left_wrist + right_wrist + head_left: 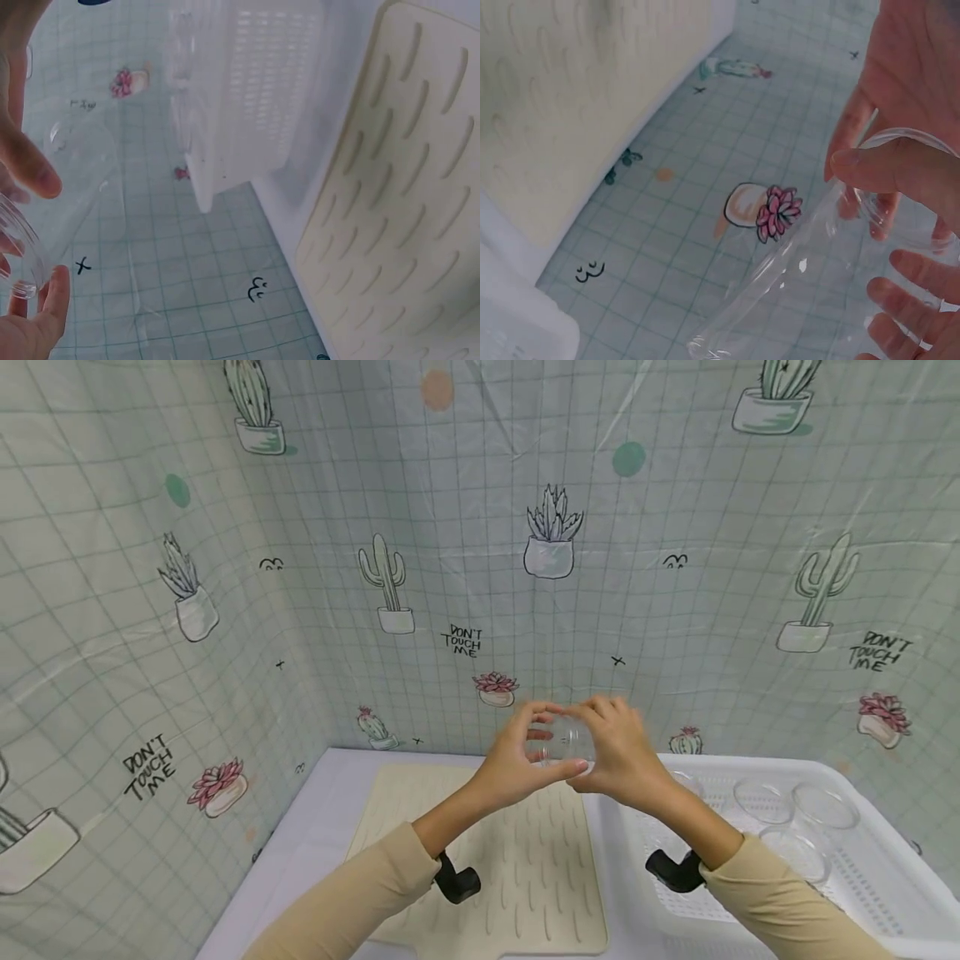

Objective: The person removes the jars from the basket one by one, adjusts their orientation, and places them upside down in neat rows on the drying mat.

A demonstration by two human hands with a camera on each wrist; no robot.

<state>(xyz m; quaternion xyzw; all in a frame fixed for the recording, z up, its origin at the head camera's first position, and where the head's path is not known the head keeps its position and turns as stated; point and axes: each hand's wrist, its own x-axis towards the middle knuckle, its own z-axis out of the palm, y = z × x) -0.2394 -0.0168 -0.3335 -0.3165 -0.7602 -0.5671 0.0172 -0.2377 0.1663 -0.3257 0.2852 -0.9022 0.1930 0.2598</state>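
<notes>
A clear plastic cup (570,742) is held up between both hands above the table, near the patterned backdrop. My left hand (513,758) grips it from the left, its fingers curved round the far side and its thumb along the near side. From the right, my right hand (617,747) grips the same cup with fingers over the top and thumb below. The cup's tapering wall (82,180) shows in the left wrist view. Its round rim (911,133) is among the fingers in the right wrist view.
A cream ridged board (525,877) lies on the white table (307,827) below the hands. To the right stands a white perforated basket (873,881) with several clear round-rimmed containers (825,806) in it. A grid-patterned curtain (465,568) hangs behind and at the left.
</notes>
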